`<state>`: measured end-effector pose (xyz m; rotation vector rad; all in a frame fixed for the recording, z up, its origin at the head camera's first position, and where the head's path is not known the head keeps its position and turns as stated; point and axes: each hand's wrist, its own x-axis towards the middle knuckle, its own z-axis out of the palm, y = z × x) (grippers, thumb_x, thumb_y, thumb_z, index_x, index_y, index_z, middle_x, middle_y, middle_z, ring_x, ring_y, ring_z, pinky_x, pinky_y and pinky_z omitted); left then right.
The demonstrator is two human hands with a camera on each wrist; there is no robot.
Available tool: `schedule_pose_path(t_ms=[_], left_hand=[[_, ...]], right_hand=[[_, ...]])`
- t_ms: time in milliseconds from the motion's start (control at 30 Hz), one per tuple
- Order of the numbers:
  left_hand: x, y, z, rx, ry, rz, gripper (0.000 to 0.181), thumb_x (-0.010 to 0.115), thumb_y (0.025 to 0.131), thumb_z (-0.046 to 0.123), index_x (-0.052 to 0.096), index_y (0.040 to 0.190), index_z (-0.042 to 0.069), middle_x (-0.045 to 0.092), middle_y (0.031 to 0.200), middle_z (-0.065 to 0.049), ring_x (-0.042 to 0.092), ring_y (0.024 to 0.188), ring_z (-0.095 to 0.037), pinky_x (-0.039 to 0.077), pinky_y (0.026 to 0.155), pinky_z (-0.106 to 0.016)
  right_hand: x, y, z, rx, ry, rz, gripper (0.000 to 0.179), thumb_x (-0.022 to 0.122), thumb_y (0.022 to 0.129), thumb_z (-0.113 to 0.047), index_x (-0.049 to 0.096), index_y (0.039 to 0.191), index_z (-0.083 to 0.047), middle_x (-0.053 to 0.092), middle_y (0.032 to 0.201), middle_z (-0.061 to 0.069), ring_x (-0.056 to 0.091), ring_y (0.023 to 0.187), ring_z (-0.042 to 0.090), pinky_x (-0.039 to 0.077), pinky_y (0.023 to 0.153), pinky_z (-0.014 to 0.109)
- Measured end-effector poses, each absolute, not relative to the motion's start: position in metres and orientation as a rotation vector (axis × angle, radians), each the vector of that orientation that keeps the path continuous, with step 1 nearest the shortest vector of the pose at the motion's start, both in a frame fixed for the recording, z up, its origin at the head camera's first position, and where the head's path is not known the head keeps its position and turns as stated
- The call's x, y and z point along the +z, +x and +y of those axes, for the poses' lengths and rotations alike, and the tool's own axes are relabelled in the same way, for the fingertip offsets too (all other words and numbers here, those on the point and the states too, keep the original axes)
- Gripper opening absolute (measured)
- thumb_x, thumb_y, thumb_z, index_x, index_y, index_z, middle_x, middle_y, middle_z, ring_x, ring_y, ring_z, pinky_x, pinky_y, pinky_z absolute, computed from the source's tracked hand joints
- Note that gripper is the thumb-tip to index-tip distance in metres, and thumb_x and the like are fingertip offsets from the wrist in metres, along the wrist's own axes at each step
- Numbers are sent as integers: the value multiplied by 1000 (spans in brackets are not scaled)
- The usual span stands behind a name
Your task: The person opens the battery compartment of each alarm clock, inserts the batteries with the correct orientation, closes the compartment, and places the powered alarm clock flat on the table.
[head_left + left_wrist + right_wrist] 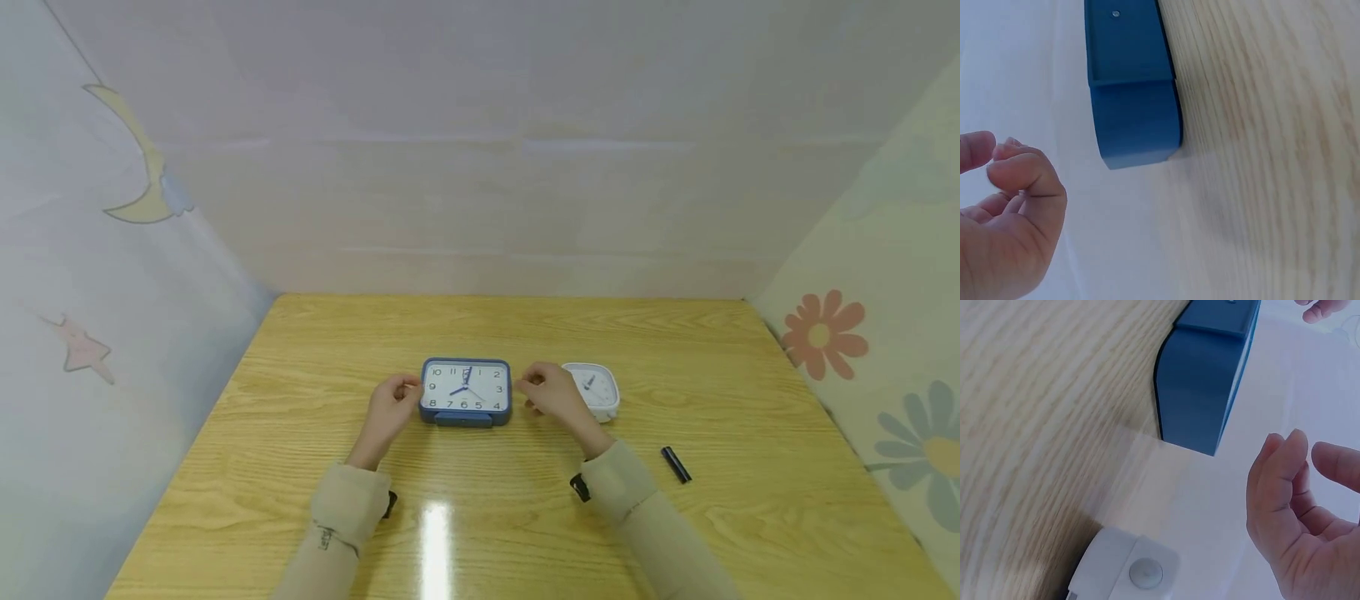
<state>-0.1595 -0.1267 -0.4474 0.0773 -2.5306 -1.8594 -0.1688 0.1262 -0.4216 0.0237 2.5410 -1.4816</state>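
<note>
A blue rectangular alarm clock (pixel 465 390) with a white dial stands on the wooden table, its face visible in the head view. My left hand (pixel 393 405) is beside its left end, fingers loosely bent and holding nothing. Beyond the right end is my right hand (pixel 553 392), also empty, a gap showing between thumb and fingers. Both wrist views show space between the hands and the blue casing (pixel 1135 119). Just right of the right hand sits a smaller white alarm clock (pixel 600 393), partly covered by that hand; its rounded knob (pixel 1146 573) shows in the right wrist view.
A short black cylindrical stick (pixel 677 465) lies on the table (pixel 750 517) near the right forearm. Cloth hangings surround the table, with a moon (pixel 142 167) on the left and flowers (pixel 821 335) on the right.
</note>
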Motion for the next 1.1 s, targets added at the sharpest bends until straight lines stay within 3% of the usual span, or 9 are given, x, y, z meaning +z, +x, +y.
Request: schedule_pose_path(t_ms=[233,500,667,833,967,1100], left_hand=[[-446,-155,-121,-1927,-22,-2518,18,55,89,6,59,102,-6,52,66,-16,37,48,-10,30,43,-21],[-442,-153,-111,-1971,-20,-2496,16,54,88,4,56,99,-7,55,67,-16,44,54,-14,34,46,-22],[-441,-153,-106,-2105,-81,-2442,18,52,89,3,54,103,-8,54,65,-17,42,50,-13,35,46,-25],[-441,-154,-100,-2205,-98,-2381,23,52,89,2,53,109,-9,55,67,-14,42,49,-12,35,45,-23],[-439,-153,-95,-2252,-111,-2364,26,52,89,2,53,113,-6,56,69,-13,44,49,-13,34,44,-22],[-437,-153,-89,-2259,-124,-2394,29,52,89,4,53,118,-2,59,77,-20,48,53,-14,38,46,-22]], right_hand=[[-418,-159,139,-1536,25,2552,14,58,89,-14,56,88,0,57,85,16,61,72,33,53,60,41],[-418,-151,152,-1582,20,2558,15,57,89,-13,54,93,1,58,77,10,61,63,23,53,56,37],[-419,-147,166,-1609,11,2539,20,56,90,-12,56,100,4,59,76,12,58,61,20,53,56,37],[-416,-142,179,-1589,29,2531,30,54,91,-15,54,112,6,59,87,21,60,68,28,53,60,41],[-413,-139,189,-1564,15,2547,36,54,92,-17,52,119,7,59,89,20,61,72,29,53,59,37],[-412,-136,198,-1555,16,2548,38,53,92,-18,50,121,7,60,89,19,61,70,25,52,56,31]])
